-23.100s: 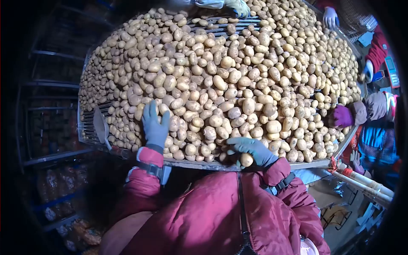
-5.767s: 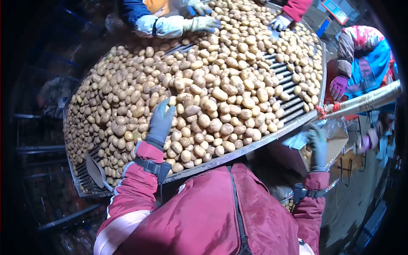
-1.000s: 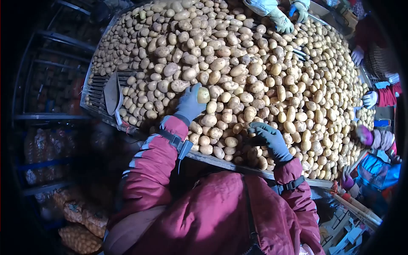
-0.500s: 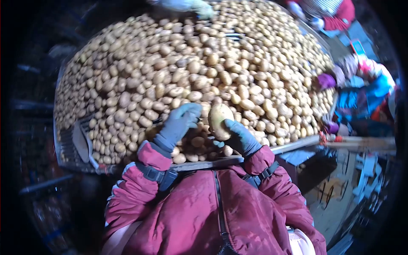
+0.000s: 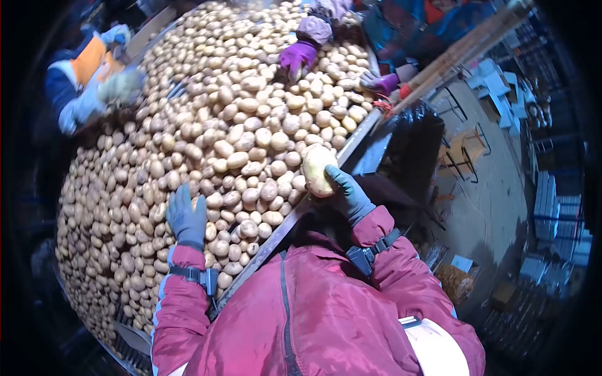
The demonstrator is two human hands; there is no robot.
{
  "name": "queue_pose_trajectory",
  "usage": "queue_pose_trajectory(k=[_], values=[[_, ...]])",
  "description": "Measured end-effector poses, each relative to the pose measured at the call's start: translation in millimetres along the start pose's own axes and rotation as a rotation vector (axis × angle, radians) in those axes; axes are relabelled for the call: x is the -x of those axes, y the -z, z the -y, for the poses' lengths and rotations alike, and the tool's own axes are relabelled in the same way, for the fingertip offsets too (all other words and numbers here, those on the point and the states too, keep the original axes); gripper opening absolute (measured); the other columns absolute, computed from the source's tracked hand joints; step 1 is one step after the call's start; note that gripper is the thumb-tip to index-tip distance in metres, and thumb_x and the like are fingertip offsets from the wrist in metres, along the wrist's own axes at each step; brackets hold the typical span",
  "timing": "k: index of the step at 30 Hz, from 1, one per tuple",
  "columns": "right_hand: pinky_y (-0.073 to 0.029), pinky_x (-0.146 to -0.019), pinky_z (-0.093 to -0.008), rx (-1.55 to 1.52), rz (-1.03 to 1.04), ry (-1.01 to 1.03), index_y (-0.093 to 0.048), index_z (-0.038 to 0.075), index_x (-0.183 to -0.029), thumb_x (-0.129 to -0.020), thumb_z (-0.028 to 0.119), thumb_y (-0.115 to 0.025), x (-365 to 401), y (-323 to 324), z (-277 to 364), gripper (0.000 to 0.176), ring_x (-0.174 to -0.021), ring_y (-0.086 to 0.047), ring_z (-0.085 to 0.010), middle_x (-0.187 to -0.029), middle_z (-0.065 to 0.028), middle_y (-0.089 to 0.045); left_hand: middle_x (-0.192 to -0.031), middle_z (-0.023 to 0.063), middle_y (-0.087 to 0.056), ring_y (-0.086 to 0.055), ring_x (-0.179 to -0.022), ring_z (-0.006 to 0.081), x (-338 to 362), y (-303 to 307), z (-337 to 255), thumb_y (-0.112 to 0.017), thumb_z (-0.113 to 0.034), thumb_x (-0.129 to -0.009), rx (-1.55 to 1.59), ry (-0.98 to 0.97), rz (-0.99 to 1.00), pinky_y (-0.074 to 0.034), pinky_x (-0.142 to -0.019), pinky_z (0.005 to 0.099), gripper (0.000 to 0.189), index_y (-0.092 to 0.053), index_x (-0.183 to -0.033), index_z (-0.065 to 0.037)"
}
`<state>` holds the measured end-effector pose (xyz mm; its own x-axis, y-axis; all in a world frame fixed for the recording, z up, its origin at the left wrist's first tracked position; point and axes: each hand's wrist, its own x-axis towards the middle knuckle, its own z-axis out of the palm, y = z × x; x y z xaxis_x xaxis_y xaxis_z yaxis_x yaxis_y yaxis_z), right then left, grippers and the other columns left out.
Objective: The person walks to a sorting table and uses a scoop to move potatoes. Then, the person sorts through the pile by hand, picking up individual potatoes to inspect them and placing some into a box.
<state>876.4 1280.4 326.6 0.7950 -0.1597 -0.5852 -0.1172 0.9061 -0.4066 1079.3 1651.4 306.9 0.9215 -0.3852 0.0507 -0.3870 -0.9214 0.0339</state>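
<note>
A large, pale oval potato point(image 5: 318, 170) is held in my right hand point(image 5: 349, 195), near the rim of a big container. My thumb lies along its right side, and the other fingers are mostly hidden behind it. To the left, my left hand point(image 5: 187, 218) rests over the heaped potatoes point(image 5: 244, 207) with its fingers stretched out and nothing in them. Both hands wear grey-blue gloves.
A container rim point(image 5: 276, 241) runs diagonally before me. Purple-gloved hands point(image 5: 297, 59) of a person reach in at the top; another person's pale glove point(image 5: 122, 86) is at upper left. A wooden beam point(image 5: 464, 50) sticks out at upper right. A shovel point(image 5: 133, 337) lies at lower left.
The view has turned to the right. My left hand has moved away from the large potato and lies over the heap with fingers extended. My right hand still holds that potato.
</note>
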Motion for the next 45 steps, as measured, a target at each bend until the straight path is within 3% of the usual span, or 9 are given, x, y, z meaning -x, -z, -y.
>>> queue_pose_trajectory(k=[9,13,22,25,31,35,36,43,45], values=[[-0.053,-0.091,-0.0304,0.451,-0.336,0.450,-0.062,0.000,-0.129,-0.088,0.031,-0.080,19,100,51,0.055,-0.103,-0.066,-0.0171,-0.119,-0.0084,-0.069,-0.145,0.0209,-0.052,-0.046,-0.135,0.0419,-1,-7,10,-0.058,-0.034,-0.099,0.058,-0.135,-0.051,-0.032,-0.116,0.0502,0.057,-0.048,-0.146,-0.004],[-0.052,-0.090,-0.0312,0.842,-0.850,0.719,-0.065,-0.003,-0.124,-0.088,0.032,-0.080,67,206,70,0.051,-0.098,-0.067,-0.0179,-0.112,-0.0102,-0.072,-0.147,0.0219,-0.051,-0.044,-0.137,0.0415,-1,-2,6,-0.053,-0.033,-0.102,0.004,-0.074,0.017,-0.031,-0.117,0.0490,0.055,-0.047,-0.148,-0.003],[-0.052,-0.088,-0.0317,0.889,-1.395,0.488,-0.064,-0.002,-0.127,-0.093,0.029,-0.071,235,302,73,0.046,-0.097,-0.067,-0.0215,-0.110,-0.0126,-0.072,-0.146,0.0213,-0.052,-0.046,-0.136,0.0390,-6,-2,8,-0.052,-0.034,-0.103,0.041,-0.070,0.042,-0.034,-0.115,0.0469,0.054,-0.048,-0.147,-0.001],[-0.054,-0.083,-0.0319,0.446,-1.096,0.409,-0.067,-0.001,-0.124,-0.097,0.026,-0.064,208,192,125,0.038,-0.091,-0.069,-0.0217,-0.106,-0.0131,-0.072,-0.146,0.0217,-0.053,-0.047,-0.136,0.0390,-7,-8,12,-0.053,-0.033,-0.102,0.046,-0.047,0.040,-0.035,-0.115,0.0468,0.055,-0.048,-0.147,-0.001],[-0.056,-0.069,-0.0288,0.637,-0.021,0.029,-0.068,-0.003,-0.119,-0.100,0.020,-0.057,51,67,122,0.031,-0.076,-0.067,-0.0162,-0.097,-0.0100,-0.072,-0.130,0.0236,-0.063,-0.057,-0.125,0.0377,-13,-25,7,-0.068,-0.027,-0.090,0.307,0.170,-0.006,-0.040,-0.111,0.0444,0.049,-0.063,-0.129,0.002],[-0.056,-0.075,-0.0280,0.906,0.320,-0.107,-0.069,0.000,-0.123,-0.101,0.024,-0.060,-24,-19,73,0.034,-0.085,-0.067,-0.0125,-0.103,-0.0076,-0.072,-0.100,0.0204,-0.072,-0.067,-0.096,0.0386,-25,-52,-5,-0.069,-0.045,-0.085,-0.440,0.166,-0.016,-0.050,-0.083,0.0534,0.046,-0.072,-0.109,-0.006],[-0.055,-0.076,-0.0270,0.945,0.391,-0.153,-0.069,0.001,-0.124,-0.099,0.027,-0.063,-41,-30,53,0.036,-0.088,-0.067,-0.0118,-0.107,-0.0065,-0.073,-0.098,0.0192,-0.071,-0.067,-0.093,0.0376,-39,0,-62,-0.068,-0.045,-0.087,-0.108,0.309,-0.137,-0.049,-0.081,0.0538,0.045,-0.071,-0.112,-0.007],[-0.048,-0.102,-0.0320,1.298,1.396,-0.003,-0.053,0.006,-0.145,-0.102,0.031,-0.060,-90,-107,-46,0.050,-0.120,-0.058,-0.0198,-0.139,-0.0111,-0.060,-0.145,0.0166,-0.053,-0.045,-0.136,0.0372,-15,29,-112,-0.071,-0.038,-0.090,0.356,0.086,-0.173,-0.034,-0.115,0.0483,0.058,-0.058,-0.141,-0.011],[-0.044,-0.108,-0.0331,0.906,1.331,-0.449,-0.037,0.007,-0.156,-0.102,0.028,-0.060,-95,-93,-94,0.062,-0.128,-0.053,-0.0194,-0.149,-0.0098,-0.052,-0.145,0.0189,-0.052,-0.044,-0.136,0.0386,27,-42,-42,-0.071,-0.037,-0.090,-0.061,0.249,-0.082,-0.035,-0.114,0.0496,0.062,-0.055,-0.143,-0.010]])
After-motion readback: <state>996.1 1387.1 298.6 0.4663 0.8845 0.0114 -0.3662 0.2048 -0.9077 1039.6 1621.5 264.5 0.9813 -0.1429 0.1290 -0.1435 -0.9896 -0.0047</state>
